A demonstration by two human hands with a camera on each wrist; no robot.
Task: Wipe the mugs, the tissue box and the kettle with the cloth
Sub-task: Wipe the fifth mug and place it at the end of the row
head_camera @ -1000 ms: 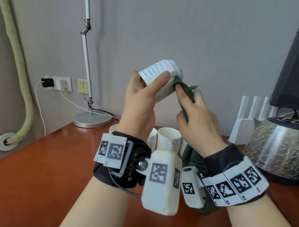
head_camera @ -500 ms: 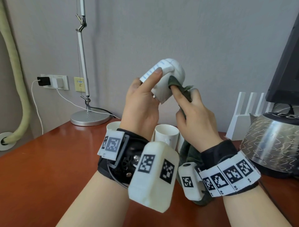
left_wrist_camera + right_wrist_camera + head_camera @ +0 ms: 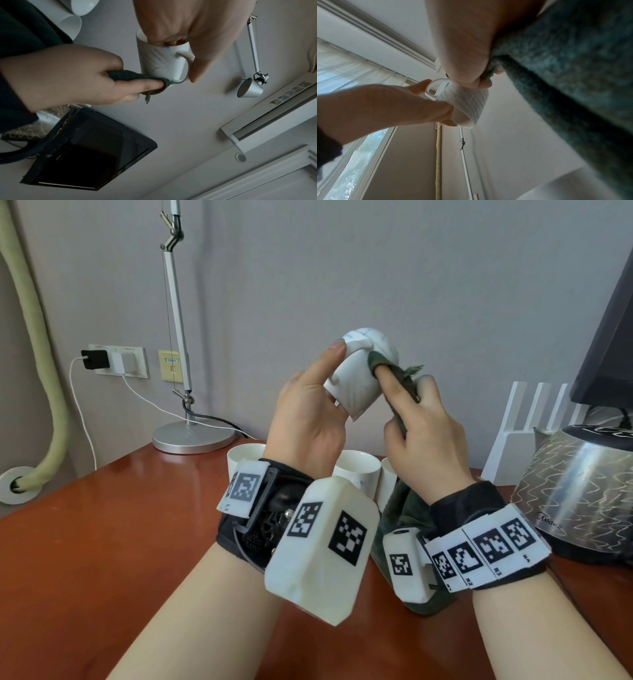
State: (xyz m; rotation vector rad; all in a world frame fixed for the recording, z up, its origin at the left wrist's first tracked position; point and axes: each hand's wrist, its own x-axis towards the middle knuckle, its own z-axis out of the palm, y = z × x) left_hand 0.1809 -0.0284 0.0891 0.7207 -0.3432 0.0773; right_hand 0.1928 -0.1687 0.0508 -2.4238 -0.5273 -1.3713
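Observation:
My left hand (image 3: 308,409) holds a white mug (image 3: 359,381) with faint blue stripes up in the air, fingers reaching into its mouth and the index finger lying along its side. The mug (image 3: 163,60) is tilted, base away from me. My right hand (image 3: 421,419) grips a dark green cloth (image 3: 394,371) and presses it against the mug's base with the index finger. The cloth (image 3: 573,67) hangs down past my right wrist. Three more white mugs (image 3: 356,470) stand on the table behind my wrists. A patterned steel kettle (image 3: 582,491) stands at the right.
The red-brown table (image 3: 102,525) carries a desk lamp's round base (image 3: 193,436) at the back left. A white rack (image 3: 527,422) and a dark monitor (image 3: 613,337) stand behind the kettle. A wall socket (image 3: 116,361) with a white cable sits on the left wall.
My left hand has turned the mug, so its striped side has rolled away from me. The right index finger with the cloth has slid along the mug's base end.

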